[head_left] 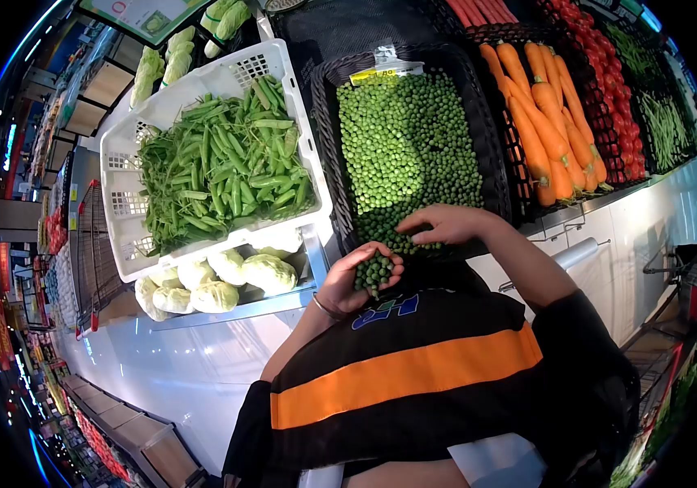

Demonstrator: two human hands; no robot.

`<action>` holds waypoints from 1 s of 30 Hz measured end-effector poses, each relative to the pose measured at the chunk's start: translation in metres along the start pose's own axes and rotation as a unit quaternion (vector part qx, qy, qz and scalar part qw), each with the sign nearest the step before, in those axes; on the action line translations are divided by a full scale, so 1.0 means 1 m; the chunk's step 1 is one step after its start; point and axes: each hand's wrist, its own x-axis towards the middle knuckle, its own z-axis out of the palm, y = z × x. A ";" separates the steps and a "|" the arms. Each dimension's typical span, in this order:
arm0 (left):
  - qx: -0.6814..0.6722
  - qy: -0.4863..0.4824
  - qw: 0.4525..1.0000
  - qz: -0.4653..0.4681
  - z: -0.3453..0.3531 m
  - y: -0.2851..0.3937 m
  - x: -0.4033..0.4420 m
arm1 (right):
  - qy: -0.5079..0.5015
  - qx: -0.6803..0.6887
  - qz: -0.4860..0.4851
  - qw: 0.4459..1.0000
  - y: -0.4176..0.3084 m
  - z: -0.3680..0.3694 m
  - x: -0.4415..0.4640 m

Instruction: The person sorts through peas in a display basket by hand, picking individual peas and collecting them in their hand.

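My left hand [350,281], palm up and cupped, holds a small heap of green peas [375,272] at the near edge of a black woven basket [492,134]. That basket is filled with loose green peas [401,138], and a price tag stands at its far end. Over its near right part, my right hand [439,224] reaches in from the right with bent fingers touching the peas. Whether anything lies under those fingertips is hidden.
A white crate [312,154] of green pods [226,159] stands left of the basket, with pale cabbages [214,295] below it. Carrots [548,122] and red tomatoes [609,89] lie to the right. A shopping cart [98,252] is at the left.
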 end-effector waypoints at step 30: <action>-0.033 -0.008 0.999 0.020 0.003 -0.002 0.001 | 0.392 0.046 0.045 0.918 0.033 -0.015 0.031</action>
